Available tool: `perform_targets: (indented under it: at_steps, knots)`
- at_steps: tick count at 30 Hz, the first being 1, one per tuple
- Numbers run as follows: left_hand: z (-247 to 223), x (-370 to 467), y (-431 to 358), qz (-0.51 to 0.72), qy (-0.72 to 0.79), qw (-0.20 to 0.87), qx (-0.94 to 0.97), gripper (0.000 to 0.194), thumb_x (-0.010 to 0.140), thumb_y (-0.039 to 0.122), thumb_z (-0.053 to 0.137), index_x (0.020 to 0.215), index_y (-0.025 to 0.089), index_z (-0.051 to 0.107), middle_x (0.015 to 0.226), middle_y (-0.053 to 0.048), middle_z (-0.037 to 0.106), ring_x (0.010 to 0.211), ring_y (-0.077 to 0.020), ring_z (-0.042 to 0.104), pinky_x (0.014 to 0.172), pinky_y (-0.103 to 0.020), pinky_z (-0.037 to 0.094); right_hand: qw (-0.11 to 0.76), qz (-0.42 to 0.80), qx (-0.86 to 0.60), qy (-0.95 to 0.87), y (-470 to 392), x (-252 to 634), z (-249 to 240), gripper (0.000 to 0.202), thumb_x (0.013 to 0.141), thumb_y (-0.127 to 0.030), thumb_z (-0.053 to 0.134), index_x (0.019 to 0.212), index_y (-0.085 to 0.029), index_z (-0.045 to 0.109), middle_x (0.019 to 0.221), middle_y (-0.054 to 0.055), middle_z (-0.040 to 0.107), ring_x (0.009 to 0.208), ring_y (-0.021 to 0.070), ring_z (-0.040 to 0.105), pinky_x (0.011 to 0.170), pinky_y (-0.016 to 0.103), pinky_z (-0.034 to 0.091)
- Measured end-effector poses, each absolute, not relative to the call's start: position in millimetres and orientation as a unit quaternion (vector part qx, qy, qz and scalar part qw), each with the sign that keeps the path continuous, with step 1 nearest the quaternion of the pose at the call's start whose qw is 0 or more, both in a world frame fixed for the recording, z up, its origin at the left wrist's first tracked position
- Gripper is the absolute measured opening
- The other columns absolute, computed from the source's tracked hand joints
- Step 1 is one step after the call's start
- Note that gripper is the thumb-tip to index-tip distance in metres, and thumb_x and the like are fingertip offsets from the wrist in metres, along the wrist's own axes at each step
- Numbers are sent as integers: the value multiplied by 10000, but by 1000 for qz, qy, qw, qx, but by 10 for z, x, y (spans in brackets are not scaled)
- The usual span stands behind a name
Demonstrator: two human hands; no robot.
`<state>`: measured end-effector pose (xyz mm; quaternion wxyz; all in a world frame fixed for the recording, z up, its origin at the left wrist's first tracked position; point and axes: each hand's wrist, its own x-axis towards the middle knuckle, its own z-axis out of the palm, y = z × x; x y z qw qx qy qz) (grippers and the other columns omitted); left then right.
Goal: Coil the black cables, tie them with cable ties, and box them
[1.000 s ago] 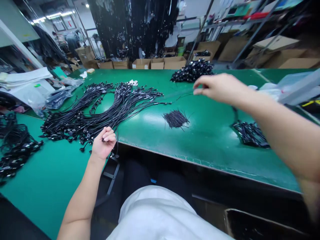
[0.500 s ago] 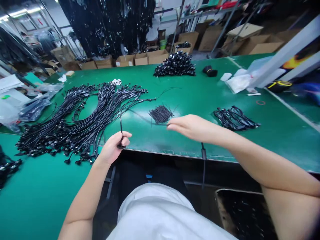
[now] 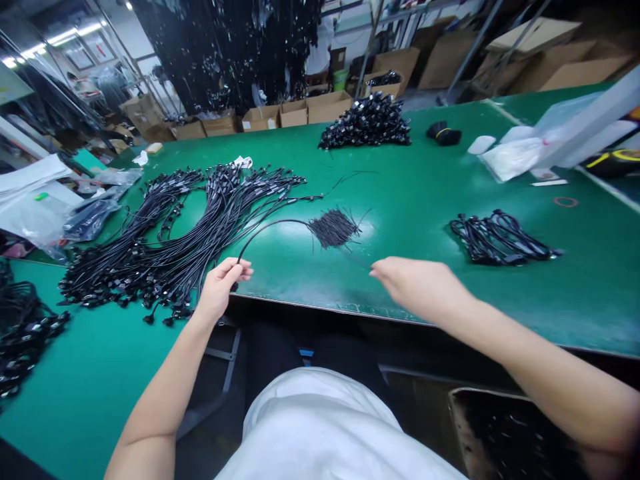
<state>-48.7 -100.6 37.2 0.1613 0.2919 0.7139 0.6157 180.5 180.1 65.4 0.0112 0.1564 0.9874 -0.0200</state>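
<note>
My left hand [image 3: 219, 288] is closed on a black cable [image 3: 267, 225] by the table's front edge. From its fingers the cable arcs up and right to the pile of short black ties [image 3: 333, 228]. A faint, blurred dark line continues past the pile to the fingertips of my right hand [image 3: 417, 281]. That hand is pinched shut above the table, palm down; the part of the cable inside it is hidden. Long black cables with plugs [image 3: 187, 233] lie in a spread bundle left of and beyond my left hand. Further right lies a small group of folded cables [image 3: 500, 238].
The green table [image 3: 300, 280] spans the view. At the back stand a heap of black connectors [image 3: 367, 122] and a banded black bundle [image 3: 444, 133]. Plastic bags [image 3: 515, 157] lie by a slanted white post at right. More cables [image 3: 23, 333] sit at far left.
My right hand has moved right and slightly down, away from the tie pile. The cable piece hanging below it is gone from view. The cable at my left hand now bows in a wide arc.
</note>
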Motion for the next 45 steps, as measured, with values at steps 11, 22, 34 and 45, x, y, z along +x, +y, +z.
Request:
perform_targets:
  at_steps: [11,22,34,45]
  knots:
    - [430,206,-555,590,585,416,370,326,949,440,489,1017,154,631,544,64,360,475,-85,369,656,-266,445,-78,-292,4,953,1555,1220,955,231,888,-372,592,782,-176,650,709,3,639,636,132,542,585,233,321]
    - [832,-281,-986,873,316,360,97,283,996,188,392,1180,106,592,510,97,294,350,-21,233,486,-86,398,-150,-307,52,938,2196,1620,283,317,963,-369,403,1077,-199,645,1040,69,691,931,210,643,805,314,470]
    - [566,-145,-626,737,529,357,224,269,889,356,626,877,88,651,515,41,454,454,-47,414,476,-152,363,-88,-168,-135,973,1582,1619,815,287,964,-212,394,1027,-194,674,918,49,710,792,167,650,668,256,438]
    - [766,-371,-1166,868,260,407,111,151,935,110,469,998,30,580,459,111,347,378,-14,384,392,-108,343,-239,-149,82,956,2406,1684,720,336,973,-380,343,981,-239,648,988,72,699,883,259,651,719,387,490]
